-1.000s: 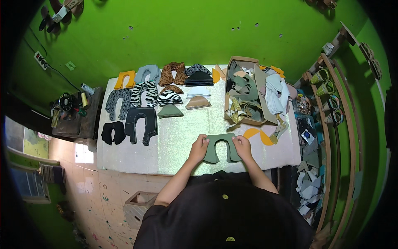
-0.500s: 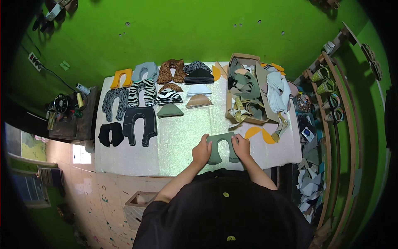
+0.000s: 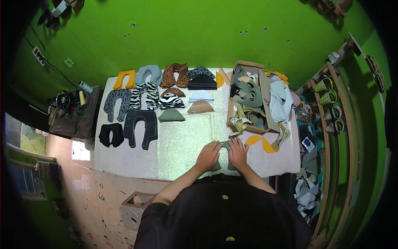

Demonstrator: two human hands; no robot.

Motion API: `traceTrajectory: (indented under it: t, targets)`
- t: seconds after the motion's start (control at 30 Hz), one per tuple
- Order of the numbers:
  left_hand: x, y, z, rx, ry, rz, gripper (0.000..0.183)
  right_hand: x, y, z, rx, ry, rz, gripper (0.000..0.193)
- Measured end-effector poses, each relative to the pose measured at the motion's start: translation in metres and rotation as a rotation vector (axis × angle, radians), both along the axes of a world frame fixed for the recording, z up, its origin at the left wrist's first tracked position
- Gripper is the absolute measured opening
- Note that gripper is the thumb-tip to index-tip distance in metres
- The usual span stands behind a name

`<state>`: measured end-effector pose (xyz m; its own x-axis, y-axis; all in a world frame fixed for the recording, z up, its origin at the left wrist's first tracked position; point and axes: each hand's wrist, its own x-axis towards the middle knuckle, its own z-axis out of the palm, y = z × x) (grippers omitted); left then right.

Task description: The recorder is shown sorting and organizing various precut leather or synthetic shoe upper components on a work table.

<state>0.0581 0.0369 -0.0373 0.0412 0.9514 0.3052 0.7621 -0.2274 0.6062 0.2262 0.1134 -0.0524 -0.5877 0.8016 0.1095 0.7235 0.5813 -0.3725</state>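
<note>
A stack of dark green U-shaped cut pieces is between my hands at the near edge of the table, its curve pointing away from me. My left hand grips its left side, fingers bent over the top. On the other side, my right hand holds it with fingers laid over the upper edge. Both hands cover much of the stack; the curve's top and the two lower ends show. Just right of my right hand lie orange rounded pieces.
Stacked U-shaped pieces, such as a black stack, and half-round pieces like a green one fill the table's left and middle. A cardboard box of scraps stands right. A sewing machine is left; a wooden shoe rack is right.
My hands have shifted from the sides of the green stack up over its top, covering more of it. The view has tilted slightly, so the table sits lower.
</note>
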Motion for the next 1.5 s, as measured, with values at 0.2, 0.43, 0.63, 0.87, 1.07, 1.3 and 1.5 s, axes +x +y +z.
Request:
traceTrajectory:
  t: [0.2,0.43,0.63,0.87,1.07,1.3,1.5]
  targets:
    - [-0.002,-0.005,-0.011,-0.197,0.21,-0.007,0.052,-0.007,-0.002,0.028,0.179,0.027,-0.022,0.034]
    - [-0.003,-0.007,-0.01,-0.212,0.194,0.007,0.05,-0.019,0.115,0.103,0.457,0.379,-0.222,0.021]
    - [-0.002,-0.006,-0.015,-0.204,0.175,0.0,0.049,-0.014,0.212,0.089,0.252,-0.122,-0.509,0.043]
    - [-0.006,-0.009,-0.011,-0.34,0.064,-0.009,0.048,-0.021,0.203,0.089,0.247,-0.056,-0.419,0.024]
    - [-0.015,-0.007,0.005,-0.33,-0.092,0.02,0.047,-0.012,0.193,0.107,0.396,0.084,-0.251,0.012]
    - [-0.03,0.008,0.059,-0.14,-0.174,0.101,0.043,-0.003,0.173,0.176,0.343,0.2,-0.239,0.009]
    - [-0.037,0.026,0.108,0.096,-0.189,0.119,0.037,-0.002,0.15,0.213,0.47,0.431,-0.15,0.013]
